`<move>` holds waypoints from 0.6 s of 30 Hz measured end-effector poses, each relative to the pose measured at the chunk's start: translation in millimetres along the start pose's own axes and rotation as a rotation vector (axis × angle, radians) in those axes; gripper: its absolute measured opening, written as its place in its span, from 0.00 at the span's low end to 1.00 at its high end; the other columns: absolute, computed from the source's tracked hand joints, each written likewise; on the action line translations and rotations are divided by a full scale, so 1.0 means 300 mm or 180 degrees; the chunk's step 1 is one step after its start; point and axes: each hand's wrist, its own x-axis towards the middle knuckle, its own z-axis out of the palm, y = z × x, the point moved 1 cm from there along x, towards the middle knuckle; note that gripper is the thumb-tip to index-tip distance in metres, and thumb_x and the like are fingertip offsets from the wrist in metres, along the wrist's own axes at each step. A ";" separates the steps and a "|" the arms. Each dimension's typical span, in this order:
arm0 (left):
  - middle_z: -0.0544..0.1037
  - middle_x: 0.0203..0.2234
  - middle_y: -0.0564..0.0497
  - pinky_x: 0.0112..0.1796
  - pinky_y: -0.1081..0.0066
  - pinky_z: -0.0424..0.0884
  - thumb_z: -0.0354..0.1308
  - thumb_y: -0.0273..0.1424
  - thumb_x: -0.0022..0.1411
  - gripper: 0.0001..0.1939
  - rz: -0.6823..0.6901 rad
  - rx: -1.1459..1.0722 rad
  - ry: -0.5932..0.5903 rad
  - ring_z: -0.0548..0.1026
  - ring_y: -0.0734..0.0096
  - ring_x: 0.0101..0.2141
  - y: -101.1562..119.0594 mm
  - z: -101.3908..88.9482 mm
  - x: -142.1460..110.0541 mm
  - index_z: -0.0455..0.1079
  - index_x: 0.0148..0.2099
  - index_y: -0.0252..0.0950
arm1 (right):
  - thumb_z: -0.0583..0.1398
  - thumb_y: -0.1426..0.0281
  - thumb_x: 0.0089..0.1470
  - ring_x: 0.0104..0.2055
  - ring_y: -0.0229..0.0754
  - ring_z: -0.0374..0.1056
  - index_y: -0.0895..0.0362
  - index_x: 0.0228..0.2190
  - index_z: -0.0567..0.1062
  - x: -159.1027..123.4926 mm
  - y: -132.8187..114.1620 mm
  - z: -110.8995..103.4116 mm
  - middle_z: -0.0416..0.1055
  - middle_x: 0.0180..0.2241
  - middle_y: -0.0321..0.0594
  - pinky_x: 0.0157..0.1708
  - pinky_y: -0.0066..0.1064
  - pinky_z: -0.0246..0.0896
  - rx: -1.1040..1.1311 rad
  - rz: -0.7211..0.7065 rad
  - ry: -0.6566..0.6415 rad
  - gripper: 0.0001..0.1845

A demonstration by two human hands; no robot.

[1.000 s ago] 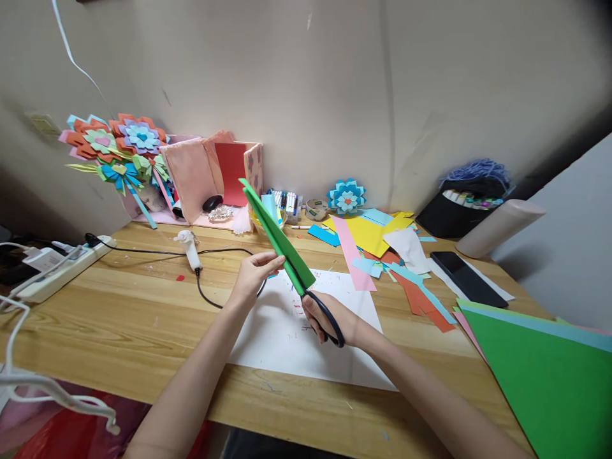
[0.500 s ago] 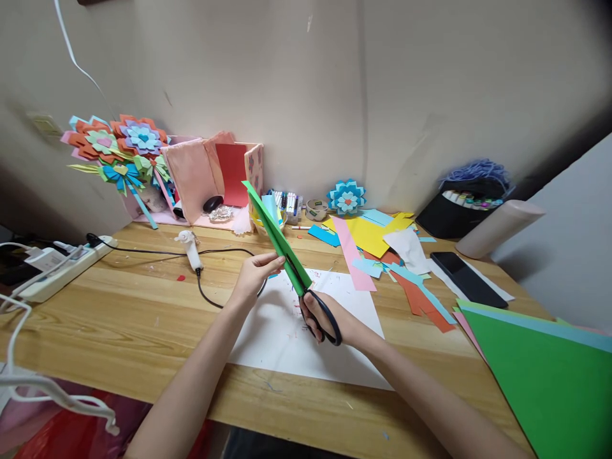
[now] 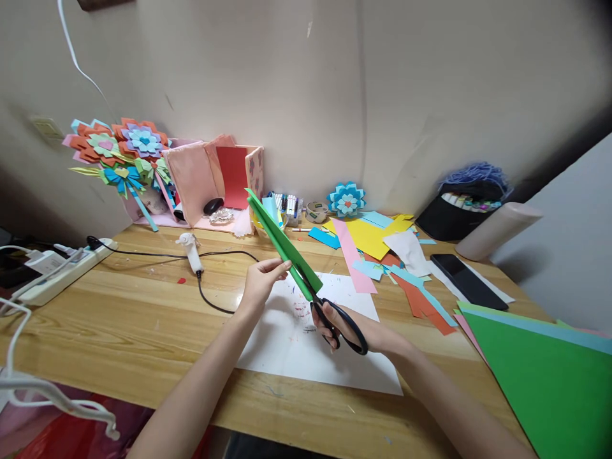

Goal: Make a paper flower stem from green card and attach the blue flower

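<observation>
My left hand (image 3: 261, 284) pinches the near part of a long folded green paper strip (image 3: 280, 242), which slants up and away toward the back of the desk. My right hand (image 3: 351, 328) grips black-handled scissors (image 3: 337, 319), fingers through the loops, and the blades bite into the strip's near end. Both hands hover over a white sheet (image 3: 313, 338) lying on the wooden desk (image 3: 119, 312).
Coloured paper scraps (image 3: 382, 255) and a black phone (image 3: 468, 280) lie to the right, with large green sheets (image 3: 549, 376) at the right corner. A glue gun (image 3: 191, 248) with its cable and a power strip (image 3: 57, 268) sit to the left. Paper flowers (image 3: 119, 150) and a pink box (image 3: 210, 178) stand along the wall.
The scissor handles have spread wider and my right hand has drawn slightly right and toward me. The strip and my left hand shifted a little to the right.
</observation>
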 end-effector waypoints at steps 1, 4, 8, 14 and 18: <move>0.75 0.21 0.51 0.29 0.72 0.65 0.67 0.35 0.38 0.12 0.0025 -0.0007 0.0048 0.67 0.75 0.23 0.002 0.003 -0.003 0.76 0.28 0.33 | 0.39 0.46 0.52 0.21 0.33 0.56 0.58 0.31 0.61 0.001 0.001 0.002 0.55 0.22 0.32 0.24 0.28 0.60 -0.0036 -0.0020 0.0044 0.29; 0.74 0.20 0.52 0.28 0.73 0.64 0.66 0.35 0.38 0.12 0.0173 -0.0003 0.0216 0.67 0.76 0.23 0.014 0.010 -0.015 0.76 0.28 0.33 | 0.42 0.46 0.52 0.23 0.33 0.55 0.57 0.32 0.60 0.011 0.002 -0.007 0.54 0.23 0.32 0.26 0.29 0.61 -0.0183 -0.0146 0.0035 0.27; 0.75 0.21 0.52 0.28 0.73 0.64 0.66 0.34 0.40 0.12 0.0402 -0.0047 0.0498 0.68 0.75 0.23 0.031 0.014 -0.016 0.76 0.29 0.34 | 0.38 0.45 0.51 0.25 0.34 0.55 0.57 0.33 0.60 0.043 0.000 -0.027 0.55 0.26 0.35 0.28 0.30 0.61 -0.0087 -0.0455 -0.0342 0.30; 0.78 0.27 0.49 0.34 0.72 0.66 0.65 0.34 0.42 0.13 0.0625 -0.0382 0.0501 0.71 0.73 0.29 0.087 0.019 0.025 0.76 0.33 0.33 | 0.40 0.44 0.51 0.27 0.35 0.56 0.57 0.31 0.60 0.102 -0.051 -0.039 0.56 0.26 0.35 0.31 0.33 0.60 -0.0207 -0.0739 -0.0122 0.29; 0.78 0.27 0.48 0.36 0.71 0.67 0.66 0.34 0.40 0.12 0.0592 -0.0574 0.0243 0.72 0.71 0.30 0.151 0.029 0.063 0.76 0.30 0.33 | 0.36 0.43 0.50 0.26 0.35 0.57 0.56 0.34 0.59 0.106 -0.083 -0.047 0.55 0.26 0.35 0.32 0.34 0.60 0.0168 -0.0799 -0.0364 0.31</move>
